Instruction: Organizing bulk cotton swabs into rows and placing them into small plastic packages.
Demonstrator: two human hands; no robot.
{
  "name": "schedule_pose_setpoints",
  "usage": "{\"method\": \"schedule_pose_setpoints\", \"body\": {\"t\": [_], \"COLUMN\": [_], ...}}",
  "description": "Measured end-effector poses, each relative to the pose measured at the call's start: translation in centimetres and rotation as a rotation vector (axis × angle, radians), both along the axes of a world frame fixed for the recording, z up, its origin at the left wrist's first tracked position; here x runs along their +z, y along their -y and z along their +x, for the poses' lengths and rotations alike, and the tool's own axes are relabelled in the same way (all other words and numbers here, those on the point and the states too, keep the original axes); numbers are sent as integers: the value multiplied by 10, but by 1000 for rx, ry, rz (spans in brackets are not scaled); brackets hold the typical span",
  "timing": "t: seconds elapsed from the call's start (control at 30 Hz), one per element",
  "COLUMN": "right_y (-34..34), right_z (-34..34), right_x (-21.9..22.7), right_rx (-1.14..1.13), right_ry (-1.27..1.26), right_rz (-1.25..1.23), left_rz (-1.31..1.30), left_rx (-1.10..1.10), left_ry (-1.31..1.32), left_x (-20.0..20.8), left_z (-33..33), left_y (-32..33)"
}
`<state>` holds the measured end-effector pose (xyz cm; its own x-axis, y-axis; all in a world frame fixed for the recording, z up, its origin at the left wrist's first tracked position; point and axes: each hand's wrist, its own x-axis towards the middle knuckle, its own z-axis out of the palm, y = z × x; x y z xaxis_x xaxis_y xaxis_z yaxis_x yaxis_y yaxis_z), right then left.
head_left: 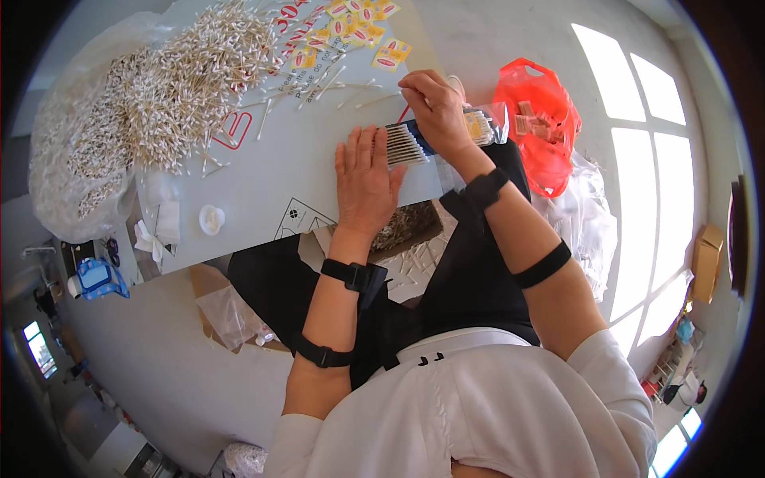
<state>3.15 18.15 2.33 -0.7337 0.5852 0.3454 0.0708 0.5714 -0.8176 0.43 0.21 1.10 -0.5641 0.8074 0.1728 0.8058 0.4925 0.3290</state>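
My left hand [366, 182] lies palm down on the table, its fingers stretched out. Its fingers touch or nearly touch one end of a neat row of cotton swabs [406, 146]. Above the dark blue strip beside that row is my right hand [438, 111], its fingers bent and drawn together. Whatever its fingertips may hold is too small to make out. Right of that wrist, a clear packet of cotton swabs [480, 127] sits at the table's edge. A big heap of loose cotton swabs [191, 88] spreads over the far left, partly in a clear plastic bag [49, 167].
Yellow-and-white printed cards [362, 32] and scattered swabs lie at the back. A small white dish [211, 220] and a blue wipes pack [102, 277] are at the left. Red bag [550, 103] hangs or stands right. An open box of swabs [410, 231] is below the table edge.
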Motion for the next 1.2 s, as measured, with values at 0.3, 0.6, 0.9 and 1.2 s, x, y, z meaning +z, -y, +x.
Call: {"method": "schedule_pose_setpoints", "body": {"t": [0.3, 0.6, 0.9, 1.2], "right_y": [39, 42, 45, 37], "right_z": [41, 31, 33, 33], "right_x": [-17, -25, -17, -12], "right_rx": [-2, 21, -7, -29], "right_ry": [-250, -313, -245, -185], "right_rz": [-506, -556, -440, -354], "left_rz": [1118, 1181, 1174, 1161], "left_rx": [297, 268, 299, 293], "left_ry": [898, 1033, 996, 1004], "left_x": [-7, -9, -8, -9], "left_z": [-16, -6, 1, -3], "left_y": [-11, -45, -55, -50]}}
